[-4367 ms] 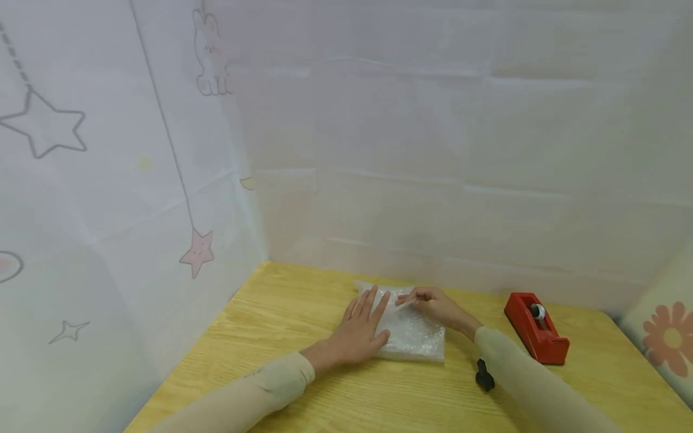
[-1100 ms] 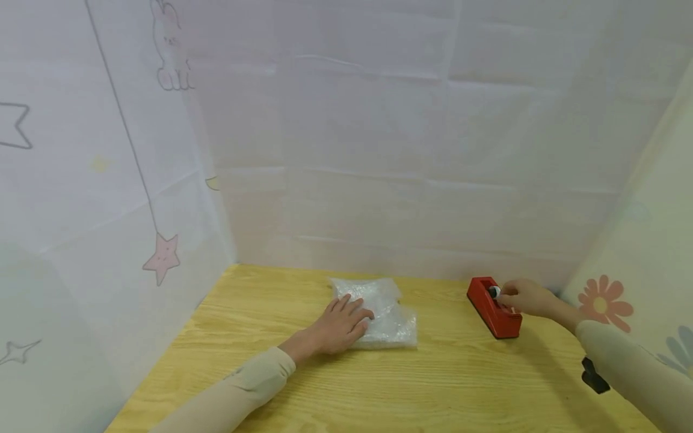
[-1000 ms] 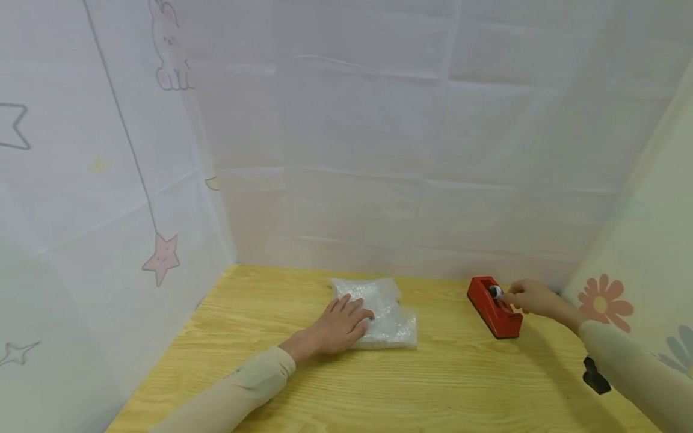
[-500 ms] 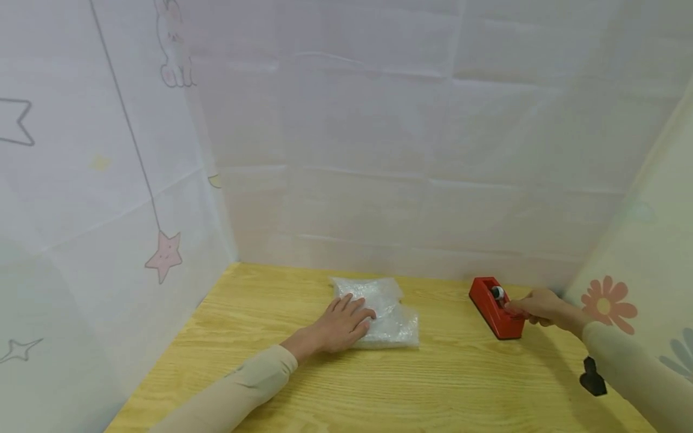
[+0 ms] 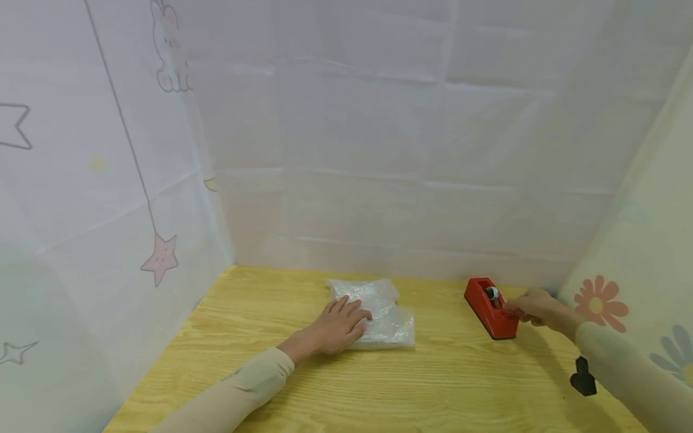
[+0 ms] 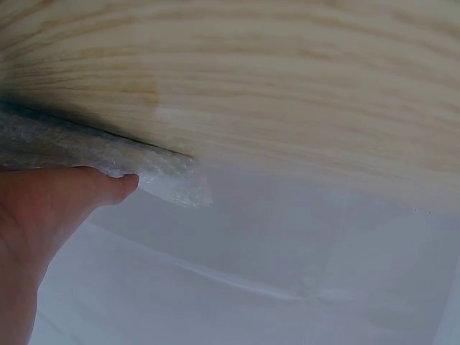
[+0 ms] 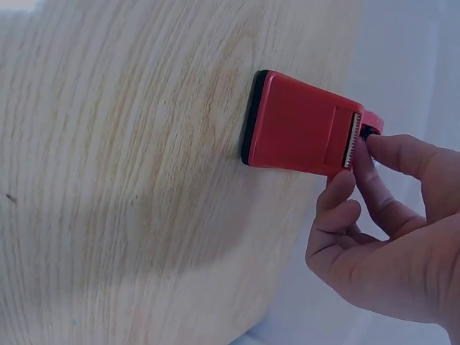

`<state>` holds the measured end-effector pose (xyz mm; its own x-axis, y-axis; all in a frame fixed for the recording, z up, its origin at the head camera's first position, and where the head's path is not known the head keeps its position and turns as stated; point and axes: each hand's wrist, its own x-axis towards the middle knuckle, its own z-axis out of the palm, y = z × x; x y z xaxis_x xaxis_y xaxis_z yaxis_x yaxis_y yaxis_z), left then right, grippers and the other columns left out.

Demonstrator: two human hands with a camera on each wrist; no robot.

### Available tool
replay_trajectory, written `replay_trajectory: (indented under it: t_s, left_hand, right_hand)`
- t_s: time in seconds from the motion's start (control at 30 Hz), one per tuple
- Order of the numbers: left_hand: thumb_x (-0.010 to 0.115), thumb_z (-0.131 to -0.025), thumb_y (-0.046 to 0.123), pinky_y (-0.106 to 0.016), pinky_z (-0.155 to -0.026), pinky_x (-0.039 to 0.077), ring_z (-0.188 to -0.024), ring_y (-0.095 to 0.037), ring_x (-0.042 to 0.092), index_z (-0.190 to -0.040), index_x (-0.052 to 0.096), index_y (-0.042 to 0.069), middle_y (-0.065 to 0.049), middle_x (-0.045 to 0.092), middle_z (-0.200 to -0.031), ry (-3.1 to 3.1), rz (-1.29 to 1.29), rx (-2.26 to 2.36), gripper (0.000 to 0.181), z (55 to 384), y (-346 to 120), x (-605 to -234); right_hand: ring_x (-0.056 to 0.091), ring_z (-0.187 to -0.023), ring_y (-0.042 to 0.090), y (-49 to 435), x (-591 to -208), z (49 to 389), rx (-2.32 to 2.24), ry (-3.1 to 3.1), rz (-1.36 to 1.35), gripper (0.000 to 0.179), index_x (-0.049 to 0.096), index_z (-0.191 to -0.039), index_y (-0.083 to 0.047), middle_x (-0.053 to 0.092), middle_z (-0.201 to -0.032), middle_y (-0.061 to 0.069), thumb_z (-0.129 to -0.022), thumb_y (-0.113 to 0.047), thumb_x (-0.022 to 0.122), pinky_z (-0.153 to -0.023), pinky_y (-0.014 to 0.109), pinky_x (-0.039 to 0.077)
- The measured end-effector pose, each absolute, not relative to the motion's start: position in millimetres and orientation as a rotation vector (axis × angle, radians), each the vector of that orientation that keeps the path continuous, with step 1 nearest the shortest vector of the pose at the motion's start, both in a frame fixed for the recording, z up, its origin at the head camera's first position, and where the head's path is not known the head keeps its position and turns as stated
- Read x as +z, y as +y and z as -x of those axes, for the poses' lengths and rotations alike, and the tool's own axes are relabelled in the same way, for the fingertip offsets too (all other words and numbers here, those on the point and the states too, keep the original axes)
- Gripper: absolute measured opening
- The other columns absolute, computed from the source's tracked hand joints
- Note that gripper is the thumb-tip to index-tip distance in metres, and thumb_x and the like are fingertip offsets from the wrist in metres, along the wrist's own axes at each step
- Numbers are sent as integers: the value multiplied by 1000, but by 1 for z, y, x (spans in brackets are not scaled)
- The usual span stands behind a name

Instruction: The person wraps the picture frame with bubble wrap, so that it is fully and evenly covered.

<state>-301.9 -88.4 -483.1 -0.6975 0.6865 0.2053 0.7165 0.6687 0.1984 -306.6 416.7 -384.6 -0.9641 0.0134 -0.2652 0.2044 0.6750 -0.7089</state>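
Note:
A flat package in clear bubble wrap (image 5: 387,328) lies on the wooden table. My left hand (image 5: 334,329) rests on its left part, fingers spread and fairly straight; in the left wrist view the thumb (image 6: 108,188) lies along the wrap's edge. To the right stands a red tape dispenser (image 5: 487,313) with a small roll of tape (image 5: 491,293) in it. My right hand (image 5: 537,308) is at its front end. In the right wrist view, thumb and forefinger pinch the clear tape just behind the toothed cutter (image 7: 351,140), the other fingers curled beside the dispenser.
The yellow wood-grain table (image 5: 335,397) ends at a pale hanging sheet (image 5: 346,216) behind. Printed sheets also close off the left and right sides. A small black piece (image 5: 583,377) shows beside the right sleeve (image 5: 612,355).
My right hand has gone from pinching a strip over the package to the dispenser on the right. Lately its fingers shifted from near the roll toward the cutter. The left hand stays on the package.

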Motion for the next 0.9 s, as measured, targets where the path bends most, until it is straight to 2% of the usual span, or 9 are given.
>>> replay_trajectory:
  t_s: [0.1,0.2,0.3,0.4,0.47,0.73,0.9]
  left_hand:
    - [23,-113,39,-69,-111,18,-146,-52,18,-141,50,26,-21,34,-158,-2767,1167,-396,41,302,-88,-485]
    - [24,-113,38,-68,-112,18,-147,-51,18,-142,50,25,-20,33,-158,-2770,1164,-389,40,301,-88,-484]
    - [25,-113,38,-68,-112,20,-147,-50,19,-142,51,25,-20,34,-158,-2765,1163,-384,40,300,-88,-482]
    - [24,-113,39,-67,-112,20,-147,-49,19,-142,51,26,-19,34,-159,-2765,1159,-369,41,300,-88,-480]
    - [24,-113,40,-67,-112,20,-147,-49,19,-142,50,27,-18,34,-159,-2766,1157,-365,42,300,-89,-479]
    - [25,-113,38,-68,-112,18,-147,-51,18,-142,50,25,-20,32,-159,-2763,1162,-388,40,302,-90,-481]
    - [25,-113,39,-68,-112,17,-147,-50,17,-142,50,24,-20,32,-159,-2776,1173,-412,41,300,-88,-481]
  right_hand:
    - [42,-52,10,419,-387,304,-1267,2585,-202,36,61,-64,-7,50,-59,-2,-98,-19,67,-50,25,36]
    - [58,-64,14,422,-388,300,-1403,2506,-249,22,73,-88,4,65,-75,2,-97,-15,67,-58,27,50]
    - [66,-82,21,425,-388,297,-1530,2421,-266,29,67,-114,12,70,-91,8,-99,-12,65,-75,35,58]
    - [66,-93,26,428,-387,295,-1632,2341,-278,35,58,-124,15,69,-100,10,-101,-11,62,-85,42,57]
    - [65,-97,28,430,-386,293,-1671,2304,-265,35,55,-126,16,67,-105,12,-103,-10,59,-89,46,55]
    - [61,-107,36,430,-384,286,-1801,2200,-276,25,61,-120,10,60,-117,21,-105,-9,54,-94,53,52]
    - [53,-118,48,430,-386,282,-1873,2119,-244,25,55,-119,14,48,-130,36,-107,-6,47,-97,62,44]
